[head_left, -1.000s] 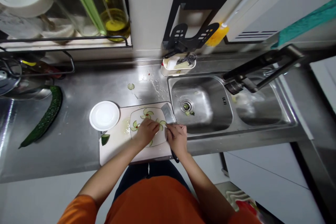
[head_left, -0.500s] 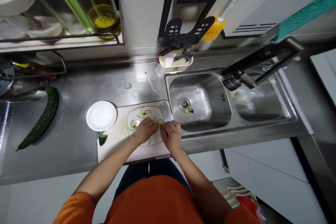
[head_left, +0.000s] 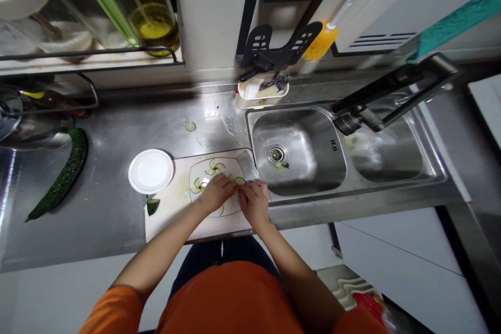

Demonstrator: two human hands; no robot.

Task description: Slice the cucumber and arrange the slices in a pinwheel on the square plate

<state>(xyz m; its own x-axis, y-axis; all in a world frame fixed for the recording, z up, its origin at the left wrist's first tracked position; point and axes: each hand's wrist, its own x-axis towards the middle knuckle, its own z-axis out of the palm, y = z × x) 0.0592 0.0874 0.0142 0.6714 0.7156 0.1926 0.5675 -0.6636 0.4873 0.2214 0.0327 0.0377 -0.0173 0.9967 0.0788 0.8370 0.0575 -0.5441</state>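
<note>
A white cutting board [head_left: 168, 219] lies on the steel counter with a square white plate [head_left: 198, 172] on it. Thin cucumber slices [head_left: 214, 168] are fanned out on the plate. My left hand [head_left: 214, 193] rests over the plate's middle, fingers curled down onto the slices. My right hand [head_left: 254, 202] is closed around the handle of a cleaver, whose flat blade [head_left: 246, 163] points away along the plate's right edge. A cucumber end piece [head_left: 152, 206] lies on the board's left edge.
A round white saucer [head_left: 151, 171] sits left of the board. A whole cucumber [head_left: 58, 177] lies far left. A stray slice [head_left: 190, 126] lies on the counter behind. The sink [head_left: 305, 154] with scraps at its drain is right, under a dark faucet [head_left: 391, 94].
My right hand has drawn left toward my left hand at the plate's right side. The view shifted slightly; both hands stay over the plate.
</note>
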